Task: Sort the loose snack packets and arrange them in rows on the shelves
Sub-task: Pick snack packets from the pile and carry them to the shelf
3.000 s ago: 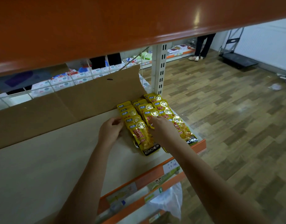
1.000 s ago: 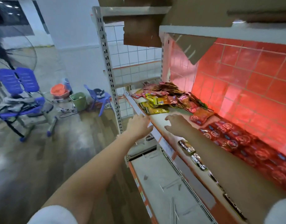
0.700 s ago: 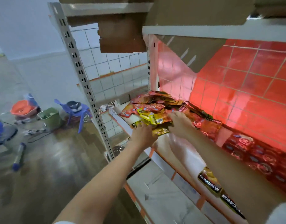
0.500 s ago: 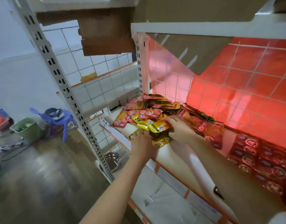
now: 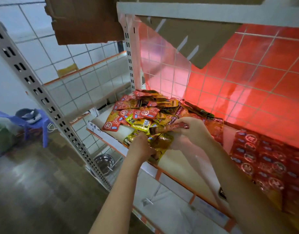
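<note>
While the head view looks down on the loose heap of snack packets at the shelf's left end, your left hand curls over yellow packets gathered at its near edge. Your right hand pinches a red packet, likely separating colours before you extend the red rows laid to the right.

"KONCHEW" on snack packets (several, yellow and red)

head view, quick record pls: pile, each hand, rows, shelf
pile: loose pile of snack packets, red and yellow mixed, at the shelf's far end
left hand: left hand grips yellow packets
right hand: right hand pinches a red packet
rows: rows of red packets lie flat to the right
shelf: shelf, orange front edge
</note>
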Motion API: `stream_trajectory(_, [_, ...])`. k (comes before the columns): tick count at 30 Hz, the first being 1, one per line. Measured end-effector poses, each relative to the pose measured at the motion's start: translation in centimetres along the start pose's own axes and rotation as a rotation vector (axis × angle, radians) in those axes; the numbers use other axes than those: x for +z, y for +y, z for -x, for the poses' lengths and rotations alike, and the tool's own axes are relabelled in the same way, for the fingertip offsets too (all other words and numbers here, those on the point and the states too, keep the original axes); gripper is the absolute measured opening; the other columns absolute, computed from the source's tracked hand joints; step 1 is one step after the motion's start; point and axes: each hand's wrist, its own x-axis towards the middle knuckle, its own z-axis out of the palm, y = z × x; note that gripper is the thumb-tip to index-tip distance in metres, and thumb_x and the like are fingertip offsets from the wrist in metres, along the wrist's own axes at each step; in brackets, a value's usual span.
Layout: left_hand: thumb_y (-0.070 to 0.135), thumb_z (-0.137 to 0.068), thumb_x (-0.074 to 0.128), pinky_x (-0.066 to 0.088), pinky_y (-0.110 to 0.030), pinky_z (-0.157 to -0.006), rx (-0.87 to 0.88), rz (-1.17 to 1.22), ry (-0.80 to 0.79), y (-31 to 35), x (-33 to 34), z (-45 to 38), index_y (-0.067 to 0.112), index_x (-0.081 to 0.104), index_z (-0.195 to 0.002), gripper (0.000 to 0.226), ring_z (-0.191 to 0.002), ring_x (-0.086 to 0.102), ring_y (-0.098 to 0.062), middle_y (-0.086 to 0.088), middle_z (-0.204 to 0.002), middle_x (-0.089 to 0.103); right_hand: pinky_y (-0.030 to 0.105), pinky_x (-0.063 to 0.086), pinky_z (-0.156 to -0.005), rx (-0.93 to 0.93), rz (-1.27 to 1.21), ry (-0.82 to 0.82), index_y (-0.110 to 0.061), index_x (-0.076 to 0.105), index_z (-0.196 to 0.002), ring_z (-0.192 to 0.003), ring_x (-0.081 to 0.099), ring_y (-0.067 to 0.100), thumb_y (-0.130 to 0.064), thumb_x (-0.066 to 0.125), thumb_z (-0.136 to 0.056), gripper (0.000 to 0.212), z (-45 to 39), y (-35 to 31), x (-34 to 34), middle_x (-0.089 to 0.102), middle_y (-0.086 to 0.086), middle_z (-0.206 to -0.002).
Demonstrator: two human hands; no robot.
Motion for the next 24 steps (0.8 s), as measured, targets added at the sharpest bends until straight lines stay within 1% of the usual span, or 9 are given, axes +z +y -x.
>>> stream_trajectory(3, [0.016,-0.080,0.072,0.045,-0.035,-0.078,-0.018,0.007,0.011,0.1,-0.2,0.4,0.001,0.044,-0.117,0.049,-0.104,0.057,-0.030,-0.015,-0.113,0.059,0.017,0.036,-0.065,0.129,-0.140,0.088,-0.013,0.070,-0.099,-0.082,0.058,0.014,-0.015,0.076,-0.076,0.024,1.2,0.1,-0.9,0.065,-0.002,-0.089])
stream_trajectory(6, [0.020,-0.079,0.074,0.045,-0.034,-0.077,-0.067,-0.007,-0.036,0.3,-0.4,0.6,0.003,0.046,-0.114,0.048,-0.099,0.057,-0.028,-0.012,-0.107,0.060,0.012,0.044,-0.059,0.253,-0.416,0.069,-0.010,0.066,-0.090,-0.067,0.056,0.008,-0.013,0.075,-0.077,0.016,2.5,-0.1,-1.5,0.062,-0.003,-0.077])
stream_trajectory(8, [0.019,-0.079,0.072,0.040,-0.031,-0.064,-0.076,-0.016,-0.079,0.5,-0.6,0.9,0.006,0.049,-0.093,0.029,-0.076,0.053,-0.022,-0.009,-0.087,0.054,0.015,0.052,-0.066,0.353,-0.658,0.033,-0.011,0.064,-0.083,-0.069,0.059,0.009,-0.011,0.073,-0.079,0.010,3.4,-0.3,-1.8,0.062,-0.001,-0.077])
stream_trajectory(11, [0.023,-0.082,0.070,0.028,-0.027,-0.053,-0.058,-0.004,-0.135,0.8,-0.8,1.3,0.012,0.045,-0.073,0.029,-0.056,0.037,-0.014,-0.005,-0.071,0.044,0.029,0.056,-0.073,0.460,-0.893,-0.007,-0.013,0.062,-0.084,-0.075,0.064,0.015,-0.008,0.069,-0.082,0.009,4.5,-0.3,-2.1,0.065,0.003,-0.082])
stream_trajectory(14, [0.024,-0.086,0.067,0.040,-0.025,-0.058,-0.043,0.164,-0.137,1.1,-0.3,2.0,0.015,0.053,-0.084,0.017,-0.062,0.048,-0.013,-0.005,-0.080,0.054,0.033,0.053,-0.067,0.601,-1.189,0.002,-0.014,0.060,-0.091,-0.077,0.064,0.018,-0.006,0.065,-0.086,0.011,5.4,-0.4,-2.4,0.066,0.003,-0.085])
stream_trajectory(17, [0.013,-0.090,0.062,0.057,-0.030,-0.074,-0.082,0.464,-0.135,1.0,0.3,3.1,0.013,0.058,-0.091,0.004,-0.070,0.062,-0.016,-0.010,-0.087,0.064,0.031,0.050,-0.058,0.748,-1.375,0.035,-0.014,0.058,-0.091,-0.076,0.062,0.017,-0.012,0.064,-0.088,0.007,5.9,-0.2,-2.3,0.064,0.003,-0.085])
stream_trajectory(19, [0.006,-0.090,0.059,0.059,-0.028,-0.070,-0.103,0.682,-0.176,0.8,0.6,3.9,0.008,0.059,-0.101,0.011,-0.067,0.067,-0.016,-0.010,-0.086,0.067,0.032,0.055,-0.062,0.792,-1.439,0.054,-0.010,0.059,-0.097,-0.077,0.062,0.018,-0.015,0.065,-0.087,0.012,6.0,0.0,-1.9,0.063,0.006,-0.089])
stream_trajectory(21, [0.001,-0.090,0.057,0.058,-0.023,-0.063,-0.076,0.842,-0.197,0.8,0.7,4.8,0.008,0.059,-0.101,0.013,-0.067,0.069,-0.013,-0.009,-0.087,0.068,0.033,0.056,-0.064,0.823,-1.514,0.074,-0.005,0.057,-0.102,-0.079,0.062,0.019,-0.012,0.065,-0.087,0.018,6.2,-0.1,-1.7,0.062,0.009,-0.095])
stream_trajectory(24, [-0.006,-0.087,0.057,0.059,-0.027,-0.066,-0.048,1.005,-0.200,0.7,0.8,5.3,0.007,0.056,-0.108,0.024,-0.078,0.070,-0.019,-0.014,-0.100,0.069,0.020,0.053,-0.050,0.768,-1.588,0.014,-0.004,0.055,-0.107,-0.078,0.062,0.014,0.003,0.054,-0.090,0.019,7.2,-0.2,-1.9,0.061,0.006,-0.094])
